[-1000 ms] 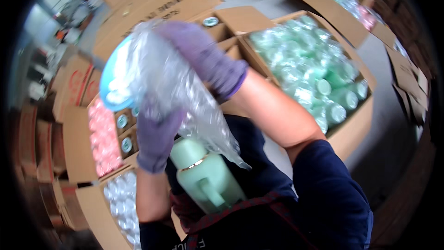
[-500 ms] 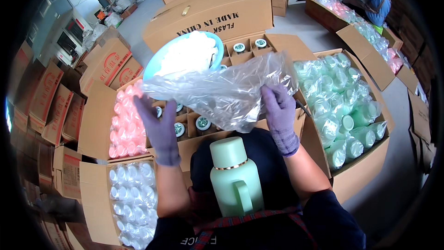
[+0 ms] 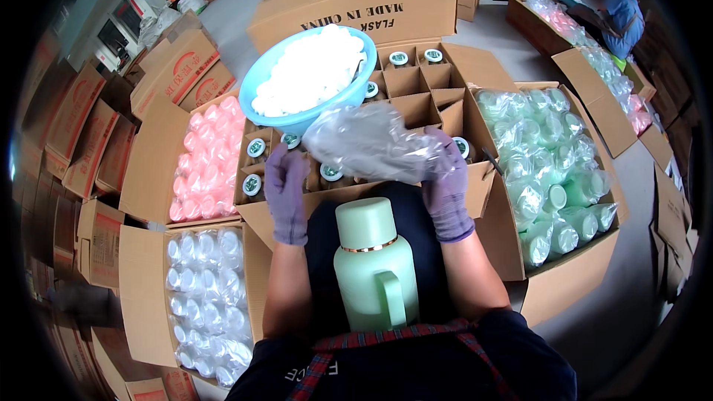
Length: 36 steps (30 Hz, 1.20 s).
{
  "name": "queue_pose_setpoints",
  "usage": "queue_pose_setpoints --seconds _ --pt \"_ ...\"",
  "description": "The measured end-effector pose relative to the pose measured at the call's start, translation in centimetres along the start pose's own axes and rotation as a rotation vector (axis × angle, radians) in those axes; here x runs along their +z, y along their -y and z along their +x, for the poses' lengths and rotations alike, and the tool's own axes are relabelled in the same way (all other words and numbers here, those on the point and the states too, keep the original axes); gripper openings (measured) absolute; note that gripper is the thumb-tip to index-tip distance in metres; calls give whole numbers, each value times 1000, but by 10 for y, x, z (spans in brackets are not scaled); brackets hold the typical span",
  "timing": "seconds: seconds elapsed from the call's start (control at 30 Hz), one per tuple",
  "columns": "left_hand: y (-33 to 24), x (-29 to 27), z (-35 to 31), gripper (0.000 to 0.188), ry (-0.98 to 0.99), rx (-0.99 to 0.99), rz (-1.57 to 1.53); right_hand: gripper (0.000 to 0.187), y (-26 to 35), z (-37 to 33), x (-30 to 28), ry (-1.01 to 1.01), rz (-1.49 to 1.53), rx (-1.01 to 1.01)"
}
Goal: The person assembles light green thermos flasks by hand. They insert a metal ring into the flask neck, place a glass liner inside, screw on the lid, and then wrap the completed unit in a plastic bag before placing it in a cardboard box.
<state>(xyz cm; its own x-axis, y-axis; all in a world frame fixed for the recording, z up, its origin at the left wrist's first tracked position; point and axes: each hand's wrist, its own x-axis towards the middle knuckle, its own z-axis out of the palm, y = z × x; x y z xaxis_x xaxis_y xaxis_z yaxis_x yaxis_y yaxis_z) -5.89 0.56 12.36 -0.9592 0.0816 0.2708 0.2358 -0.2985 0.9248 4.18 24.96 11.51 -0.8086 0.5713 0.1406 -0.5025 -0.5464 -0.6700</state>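
Observation:
A mint-green vacuum flask (image 3: 371, 278) with a side handle and a copper-coloured ring under its lid stands upright in my lap. Above it hangs a crumpled clear plastic bag (image 3: 375, 141), its right end gripped by my right hand (image 3: 450, 193). My left hand (image 3: 288, 197) is raised beside the bag's other end, apart from it, with loosely curled fingers and nothing visible in them. Both hands wear purple gloves. Beneath the bag, a divided carton (image 3: 408, 83) holds several flasks with green-and-white tops in some cells; the bag hides others.
A blue basin (image 3: 256, 108) heaped with white pieces rests on the carton. Boxes of bagged pink items (image 3: 208, 160) and bagged clear items (image 3: 212, 304) stand left; one of bagged green items (image 3: 538, 148) stands right. Another person (image 3: 620, 18) sits far right among more boxes.
The spread bag has bunched up and dropped lower. My left hand's fingers, spread before, have curled in and the hand has shifted slightly right. My right hand keeps its grip on the bag.

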Motion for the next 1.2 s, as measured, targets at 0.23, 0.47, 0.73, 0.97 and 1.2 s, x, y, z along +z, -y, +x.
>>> queue_pose_setpoints --seconds 0.23,0.47,0.73,0.97,1.2 --pt "-34 56 -8 122 635 -209 117 37 11 -4 24 250 -606 -301" --pt "-25 49 16 22 284 298 644 31 19 18 10 190 -609 -199" --pt "-5 19 -5 39 173 -190 -604 34 -14 24 -11 323 -587 -223" --pt "-28 -44 -83 30 399 -56 404 35 1 -58 -55 502 -952 -253" --pt "-20 -18 -102 20 288 125 582 33 10 -55 -39 456 -89 133"
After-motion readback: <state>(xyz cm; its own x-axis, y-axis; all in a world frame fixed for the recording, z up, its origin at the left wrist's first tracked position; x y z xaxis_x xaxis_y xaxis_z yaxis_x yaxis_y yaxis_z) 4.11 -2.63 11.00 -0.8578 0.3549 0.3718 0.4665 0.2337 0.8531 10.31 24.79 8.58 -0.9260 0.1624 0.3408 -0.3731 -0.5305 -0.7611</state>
